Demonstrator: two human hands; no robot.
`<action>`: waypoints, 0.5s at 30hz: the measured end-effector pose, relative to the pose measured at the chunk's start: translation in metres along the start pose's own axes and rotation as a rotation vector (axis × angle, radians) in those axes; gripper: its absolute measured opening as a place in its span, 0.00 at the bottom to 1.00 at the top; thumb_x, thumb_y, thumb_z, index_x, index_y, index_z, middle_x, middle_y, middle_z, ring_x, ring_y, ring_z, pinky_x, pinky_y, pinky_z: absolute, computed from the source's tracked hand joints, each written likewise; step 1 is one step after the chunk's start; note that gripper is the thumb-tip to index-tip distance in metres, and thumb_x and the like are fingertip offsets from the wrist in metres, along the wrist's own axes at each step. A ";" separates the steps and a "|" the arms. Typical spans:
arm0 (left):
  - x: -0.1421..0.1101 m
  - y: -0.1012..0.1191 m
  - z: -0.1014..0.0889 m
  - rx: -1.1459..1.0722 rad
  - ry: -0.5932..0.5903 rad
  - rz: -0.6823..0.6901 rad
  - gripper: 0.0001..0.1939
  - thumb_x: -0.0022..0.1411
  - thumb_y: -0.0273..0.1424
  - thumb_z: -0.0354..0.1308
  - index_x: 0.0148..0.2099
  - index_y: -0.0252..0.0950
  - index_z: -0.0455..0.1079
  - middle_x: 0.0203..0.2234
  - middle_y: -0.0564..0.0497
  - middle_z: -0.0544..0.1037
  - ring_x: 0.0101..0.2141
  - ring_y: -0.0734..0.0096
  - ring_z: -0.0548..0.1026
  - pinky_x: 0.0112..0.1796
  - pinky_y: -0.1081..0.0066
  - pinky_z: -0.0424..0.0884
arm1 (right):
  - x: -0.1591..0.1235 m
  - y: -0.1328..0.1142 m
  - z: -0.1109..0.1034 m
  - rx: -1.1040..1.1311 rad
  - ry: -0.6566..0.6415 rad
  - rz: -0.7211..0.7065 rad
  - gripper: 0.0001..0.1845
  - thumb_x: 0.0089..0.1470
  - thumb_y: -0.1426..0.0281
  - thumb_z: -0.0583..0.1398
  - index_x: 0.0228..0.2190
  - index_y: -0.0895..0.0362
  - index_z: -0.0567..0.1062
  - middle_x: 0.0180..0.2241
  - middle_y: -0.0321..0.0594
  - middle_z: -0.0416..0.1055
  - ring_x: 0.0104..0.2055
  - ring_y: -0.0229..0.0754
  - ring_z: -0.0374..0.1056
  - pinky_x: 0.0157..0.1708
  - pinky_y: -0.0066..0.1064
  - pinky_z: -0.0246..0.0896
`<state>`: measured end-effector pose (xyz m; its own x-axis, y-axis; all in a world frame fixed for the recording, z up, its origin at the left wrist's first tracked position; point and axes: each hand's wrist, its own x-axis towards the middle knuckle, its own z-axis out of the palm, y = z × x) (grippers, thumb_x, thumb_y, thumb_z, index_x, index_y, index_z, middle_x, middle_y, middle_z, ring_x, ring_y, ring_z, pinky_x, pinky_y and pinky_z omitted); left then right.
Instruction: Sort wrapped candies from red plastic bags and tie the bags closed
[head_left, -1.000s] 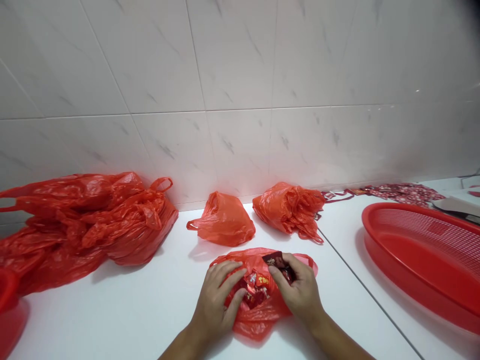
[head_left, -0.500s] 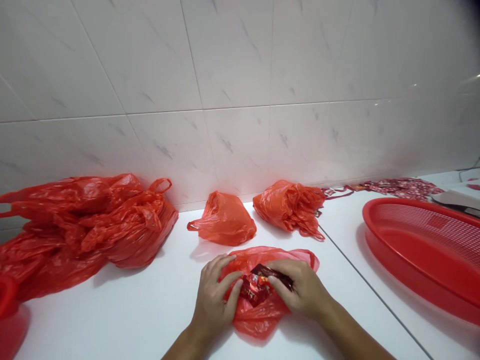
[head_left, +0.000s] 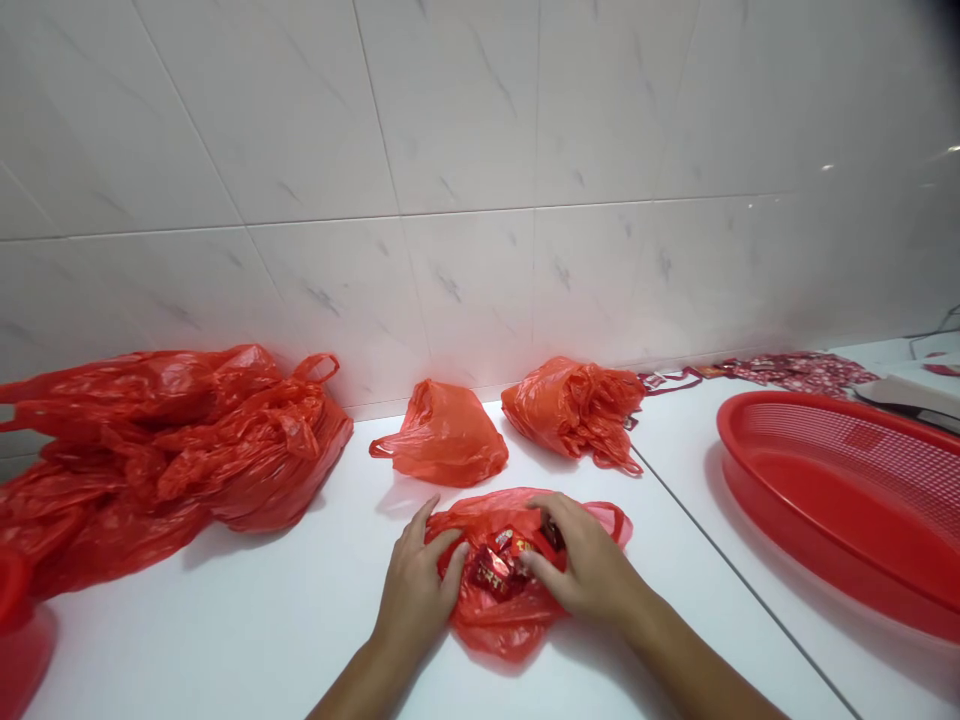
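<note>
1. Biggest thing by far: the tiled wall (head_left: 465,110), pale with grey streaks, running along the back.
2. Next up, the white bench (head_left: 225,640). There's a dark seam slanting across it on the right.
3. Big crumpled heap of red plastic bags (head_left: 187,440) on the left, up near the wall.
4. Red oval basket (head_left: 787,535) over on the right, mesh sides, partly out of view.
5. Open red bag (head_left: 502,630), front and centre, right between the two hands. Its mouth faces up and you can see straight in.
6. Two more lots of red plastic behind it: a scrunched bundle (head_left: 562,410) and, just left of that, a smaller bag (head_left: 454,435).
7. Right hand (head_left: 589,565): thumb and fingers curled over the bag's mouth. Honestly can't make out if the grip is pinching anything.
8. Left hand (head_left: 420,580): on the bag's left edge, grip loose, fingers apart.
9. Smallest: shiny red packets (head_left: 495,570) inside the open bag, plus a dark packet (head_left: 555,532) half hidden under the right fingers.
</note>
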<state>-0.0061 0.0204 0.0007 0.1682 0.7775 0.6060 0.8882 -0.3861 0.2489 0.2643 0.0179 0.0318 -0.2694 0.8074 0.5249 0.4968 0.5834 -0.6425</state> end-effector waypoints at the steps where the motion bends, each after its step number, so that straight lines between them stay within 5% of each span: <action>1: 0.001 0.000 0.000 -0.006 -0.018 -0.005 0.10 0.70 0.35 0.60 0.46 0.42 0.83 0.56 0.44 0.79 0.52 0.50 0.80 0.50 0.49 0.80 | 0.000 0.000 0.000 0.041 0.034 0.000 0.21 0.57 0.71 0.62 0.53 0.53 0.72 0.45 0.44 0.77 0.44 0.49 0.74 0.43 0.39 0.73; 5: 0.004 0.004 -0.004 -0.092 -0.038 -0.006 0.11 0.72 0.35 0.58 0.49 0.40 0.80 0.46 0.46 0.84 0.45 0.56 0.82 0.46 0.56 0.81 | 0.000 -0.001 0.003 0.131 0.064 -0.033 0.14 0.62 0.75 0.56 0.49 0.54 0.70 0.43 0.42 0.75 0.43 0.46 0.73 0.43 0.38 0.73; 10: 0.007 0.012 -0.011 -0.223 -0.022 0.002 0.12 0.73 0.34 0.57 0.55 0.39 0.76 0.51 0.45 0.81 0.49 0.57 0.81 0.50 0.58 0.79 | -0.001 -0.002 0.011 0.093 -0.112 -0.089 0.21 0.64 0.73 0.61 0.57 0.51 0.71 0.55 0.44 0.75 0.55 0.50 0.73 0.54 0.42 0.72; 12: 0.007 0.014 -0.013 -0.262 -0.016 -0.016 0.12 0.73 0.34 0.56 0.55 0.40 0.75 0.52 0.45 0.80 0.50 0.57 0.81 0.51 0.59 0.79 | -0.001 -0.001 0.009 0.055 -0.042 -0.088 0.23 0.64 0.71 0.63 0.59 0.51 0.70 0.57 0.47 0.73 0.58 0.52 0.72 0.56 0.45 0.71; 15: 0.007 0.013 -0.013 -0.308 -0.002 -0.083 0.13 0.73 0.33 0.55 0.55 0.39 0.75 0.52 0.43 0.79 0.52 0.55 0.79 0.52 0.57 0.78 | 0.002 0.006 0.001 -0.043 0.250 -0.080 0.16 0.66 0.70 0.60 0.55 0.52 0.72 0.52 0.48 0.74 0.56 0.52 0.72 0.54 0.45 0.71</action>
<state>0.0010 0.0147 0.0179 0.1018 0.8135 0.5726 0.7276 -0.4534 0.5147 0.2662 0.0234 0.0283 -0.0996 0.7088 0.6983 0.5183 0.6360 -0.5717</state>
